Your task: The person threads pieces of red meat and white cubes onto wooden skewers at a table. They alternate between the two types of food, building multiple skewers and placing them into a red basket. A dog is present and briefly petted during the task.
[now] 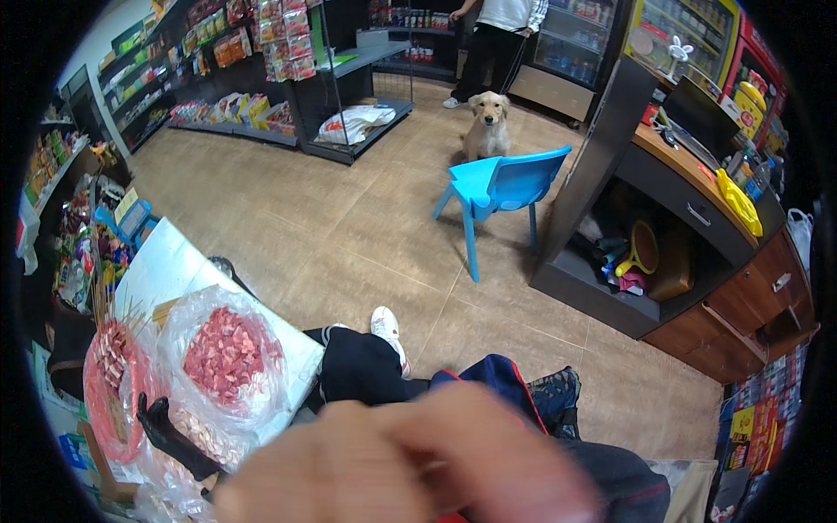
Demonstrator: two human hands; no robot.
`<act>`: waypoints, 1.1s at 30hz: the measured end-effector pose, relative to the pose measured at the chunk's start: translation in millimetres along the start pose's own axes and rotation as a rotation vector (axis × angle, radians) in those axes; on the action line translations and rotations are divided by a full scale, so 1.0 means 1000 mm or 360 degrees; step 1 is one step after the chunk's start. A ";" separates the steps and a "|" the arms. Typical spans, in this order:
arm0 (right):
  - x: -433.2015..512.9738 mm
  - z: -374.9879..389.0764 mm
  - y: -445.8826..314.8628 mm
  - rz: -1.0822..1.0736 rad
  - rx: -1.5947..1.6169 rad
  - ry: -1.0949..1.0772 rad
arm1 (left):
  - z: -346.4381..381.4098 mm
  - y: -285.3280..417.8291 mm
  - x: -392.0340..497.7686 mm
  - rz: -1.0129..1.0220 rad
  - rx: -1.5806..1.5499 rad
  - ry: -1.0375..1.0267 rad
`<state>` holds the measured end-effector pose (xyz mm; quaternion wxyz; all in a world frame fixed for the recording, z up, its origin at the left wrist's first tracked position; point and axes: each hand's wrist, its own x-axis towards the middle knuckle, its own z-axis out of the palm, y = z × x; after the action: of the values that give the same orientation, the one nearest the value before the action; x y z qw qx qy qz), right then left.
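Bare, blurred fingers loom very close at the bottom of the head view. They appear to be my left hand [320, 464] and my right hand [503, 451], close together; whether they hold anything is unclear. To the left, a black-gloved hand [167, 431], apparently another person's, is over the table beside a red plastic-lined container [91, 405] of meat skewers [112, 353]. A clear plastic bag [173, 346] of raw red meat pieces [225, 356] lies open on the white tabletop [167, 261]. Paler pieces [199, 431] lie in plastic below it.
A blue plastic chair [507, 180] stands ahead, with a dog [487, 124] behind it and a standing person [490, 46] farther back. A dark counter [588, 281] is at right. Stocked shelves [229, 124] line the left and back. A leg with a white shoe [386, 327] extends beside the table.
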<state>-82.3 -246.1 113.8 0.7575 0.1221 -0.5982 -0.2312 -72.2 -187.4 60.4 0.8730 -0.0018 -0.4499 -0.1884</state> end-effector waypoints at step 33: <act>0.019 0.006 -0.075 0.0301 -0.0257 0.0035 | -0.149 0.179 -0.117 0.0402 0.3194 0.1503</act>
<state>-99.5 -319.6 97.3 0.7898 0.0064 -0.5781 -0.2049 42.5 -8.2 -90.4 0.5749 0.7303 -0.0178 0.3686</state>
